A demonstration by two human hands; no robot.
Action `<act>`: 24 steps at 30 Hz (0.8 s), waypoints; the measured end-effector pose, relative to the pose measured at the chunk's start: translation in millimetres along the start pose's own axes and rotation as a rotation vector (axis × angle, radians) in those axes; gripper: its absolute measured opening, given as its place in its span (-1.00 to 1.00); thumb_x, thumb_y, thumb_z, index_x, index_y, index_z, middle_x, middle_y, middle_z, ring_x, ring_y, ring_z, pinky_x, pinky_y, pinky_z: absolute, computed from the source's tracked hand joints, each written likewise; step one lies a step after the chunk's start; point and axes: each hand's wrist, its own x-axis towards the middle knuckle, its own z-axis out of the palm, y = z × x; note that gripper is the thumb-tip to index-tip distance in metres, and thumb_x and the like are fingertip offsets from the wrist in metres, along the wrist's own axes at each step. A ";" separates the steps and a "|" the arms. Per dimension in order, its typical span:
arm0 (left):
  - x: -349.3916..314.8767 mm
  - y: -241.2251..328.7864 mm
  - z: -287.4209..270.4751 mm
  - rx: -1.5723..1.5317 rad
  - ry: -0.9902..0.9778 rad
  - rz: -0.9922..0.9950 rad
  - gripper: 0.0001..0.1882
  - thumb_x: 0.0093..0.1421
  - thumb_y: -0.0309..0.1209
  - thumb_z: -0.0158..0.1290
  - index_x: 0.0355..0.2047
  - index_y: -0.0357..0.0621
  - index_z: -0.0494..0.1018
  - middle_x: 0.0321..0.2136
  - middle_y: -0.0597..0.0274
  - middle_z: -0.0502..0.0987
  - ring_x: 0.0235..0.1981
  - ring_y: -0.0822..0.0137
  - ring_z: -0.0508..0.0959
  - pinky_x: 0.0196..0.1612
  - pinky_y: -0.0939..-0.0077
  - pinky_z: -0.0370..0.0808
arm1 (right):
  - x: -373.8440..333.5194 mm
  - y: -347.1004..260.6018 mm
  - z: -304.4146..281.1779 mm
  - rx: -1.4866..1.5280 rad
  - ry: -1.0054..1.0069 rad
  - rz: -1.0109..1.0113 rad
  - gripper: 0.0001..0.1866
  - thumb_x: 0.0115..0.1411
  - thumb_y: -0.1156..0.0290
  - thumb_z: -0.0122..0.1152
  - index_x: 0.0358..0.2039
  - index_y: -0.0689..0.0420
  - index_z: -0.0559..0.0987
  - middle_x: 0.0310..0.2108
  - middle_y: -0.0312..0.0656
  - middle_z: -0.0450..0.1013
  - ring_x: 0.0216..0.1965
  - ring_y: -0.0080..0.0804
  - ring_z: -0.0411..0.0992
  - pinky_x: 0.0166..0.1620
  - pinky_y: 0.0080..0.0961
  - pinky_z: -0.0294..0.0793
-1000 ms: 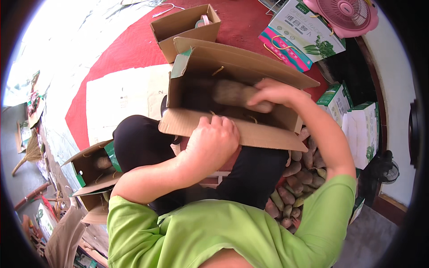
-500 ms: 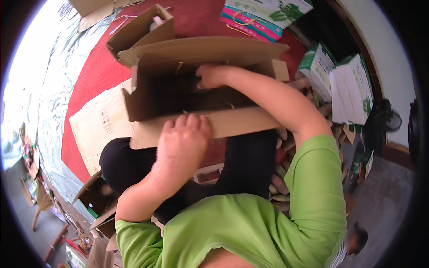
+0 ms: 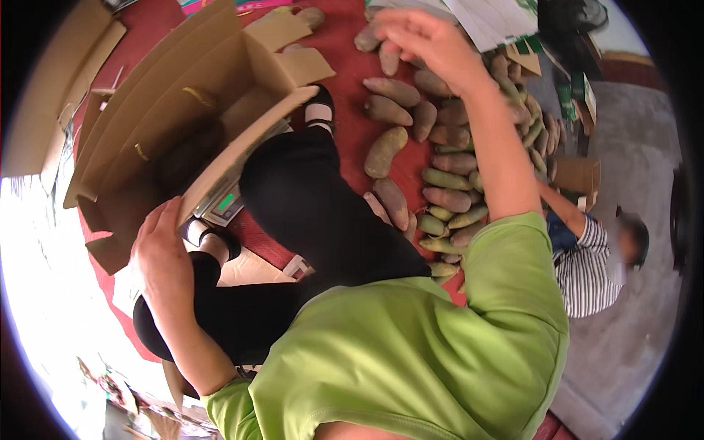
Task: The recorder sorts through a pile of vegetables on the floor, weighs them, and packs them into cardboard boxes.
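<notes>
An open cardboard box point(image 3: 253, 132) with raised flaps stands at the left, tilted in the view. My left hand point(image 3: 163, 246) grips the edge of its near flap. Something dark lies in the box's shadowed bottom, too dim to make out. My right hand point(image 3: 433, 48) is held out over the far end of a pile of long root vegetables point(image 3: 449, 198), green and brownish purple. Its fingers are stretched and somewhat blurred, with nothing held. One root vegetable point(image 3: 389, 59) lies right beneath the fingertips.
A scale point(image 3: 220, 209) with a lit green display shows under the box. More cardboard point(image 3: 51, 81) stands at the far left. Loose roots lie on the red mat point(image 3: 348, 161). White-and-green cartons point(image 3: 491, 22) stand at the back. At right is another person in a striped shirt point(image 3: 587, 279).
My right hand has come out of the box and moved right to the root vegetables. The view has turned right, so the box now appears farther left. My left hand stays on the flap.
</notes>
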 end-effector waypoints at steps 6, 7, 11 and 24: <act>7.7 5.5 7.2 -0.046 0.010 0.007 -0.74 0.17 -0.59 -0.06 -0.14 -0.21 0.50 -0.17 0.06 0.55 -0.19 0.07 0.57 -0.14 0.30 0.51 | -162.6 224.7 12.3 0.022 0.236 0.792 -0.77 0.15 0.31 0.16 -0.24 0.16 0.57 -0.43 -0.29 0.50 -0.38 -0.50 0.46 -0.38 -0.57 0.44; 7.9 5.4 4.9 -0.046 0.013 0.038 -0.75 0.21 -0.55 -0.06 -0.13 -0.20 0.51 -0.16 0.08 0.55 -0.18 0.09 0.58 -0.14 0.32 0.52 | -207.0 279.8 20.9 -0.147 0.138 0.499 -0.77 0.11 0.32 0.19 -0.27 0.17 0.57 -0.41 -0.23 0.52 -0.36 -0.38 0.49 -0.32 -0.49 0.47; 3.5 -5.3 4.7 0.010 -0.012 0.020 -0.76 0.27 -0.49 -0.10 -0.12 -0.21 0.50 -0.17 0.07 0.56 -0.17 0.09 0.58 -0.14 0.32 0.52 | -285.3 358.5 84.7 -0.325 -0.050 0.716 -0.64 -0.06 0.20 0.27 -0.31 0.18 0.57 -0.29 -0.03 0.53 -0.19 -0.06 0.50 -0.10 -0.27 0.46; 6.5 -12.8 14.9 -0.042 0.000 0.049 -0.76 0.23 -0.55 -0.06 -0.11 -0.20 0.51 -0.19 0.10 0.57 -0.16 0.15 0.58 -0.11 0.32 0.51 | -246.4 314.4 148.0 -0.391 -0.130 1.090 0.08 -0.32 0.20 0.49 0.25 0.04 0.14 0.17 0.01 0.21 0.18 0.02 0.21 0.17 -0.12 0.29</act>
